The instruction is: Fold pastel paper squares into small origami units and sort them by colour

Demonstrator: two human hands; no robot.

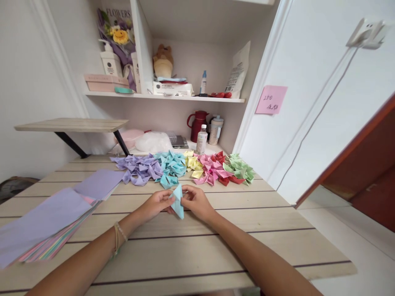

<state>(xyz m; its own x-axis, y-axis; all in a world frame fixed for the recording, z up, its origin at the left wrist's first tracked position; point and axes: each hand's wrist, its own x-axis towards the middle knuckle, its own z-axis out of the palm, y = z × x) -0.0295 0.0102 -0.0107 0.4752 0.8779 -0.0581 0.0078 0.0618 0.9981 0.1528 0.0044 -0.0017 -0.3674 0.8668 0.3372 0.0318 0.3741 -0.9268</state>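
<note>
Between my two hands, over the middle of the table, is a light blue folded paper [177, 202], a pointed, diamond-like shape held upright. My left hand [159, 202] pinches its left side, with the thumb on the near face. My right hand [196, 201] grips the right edge, fingers curled behind. Some fingertips are hidden by the paper. Just beyond my hands lie heaps of small folded paper boats: purple [140, 167], blue [171, 165], yellow [193, 163], pink [210, 169], red [236, 179] and green [240, 167].
A stack of coloured paper sheets [46, 220] lies at the left of the slatted table [216, 255]. Behind it stands a small raised shelf [72, 124]. A bottle [201, 140], red jug [198, 125] and pale tumbler [216, 129] stand at the back beneath a wall shelf [166, 97].
</note>
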